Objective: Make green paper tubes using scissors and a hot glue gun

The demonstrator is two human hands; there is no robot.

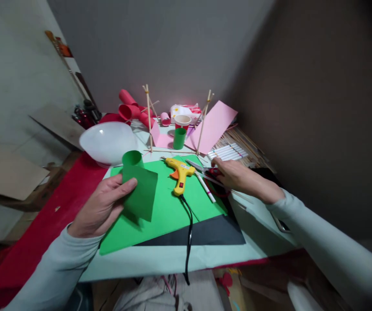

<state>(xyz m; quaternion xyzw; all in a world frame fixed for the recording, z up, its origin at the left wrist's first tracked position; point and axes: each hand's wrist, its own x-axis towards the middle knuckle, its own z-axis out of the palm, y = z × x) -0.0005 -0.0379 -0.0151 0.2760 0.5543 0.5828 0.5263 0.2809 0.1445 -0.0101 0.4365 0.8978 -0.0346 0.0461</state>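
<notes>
Head view: green paper (pixel 142 194) is pinched at its side by the fingers of the left hand (pixel 103 205), above the green sheet (pixel 163 211) on the desk (pixel 160 264), perhaps so its curl is not crushed. Scissors (pixel 214 172) are partly covered by the right hand (pixel 239 178); whether they are gripped cannot be told. The glue gun (pixel 181 172) is laid tip outward, likely for safety.

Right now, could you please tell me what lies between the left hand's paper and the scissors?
Between the paper and the scissors, the head view shows the glue gun, lying on the green sheet.
</notes>
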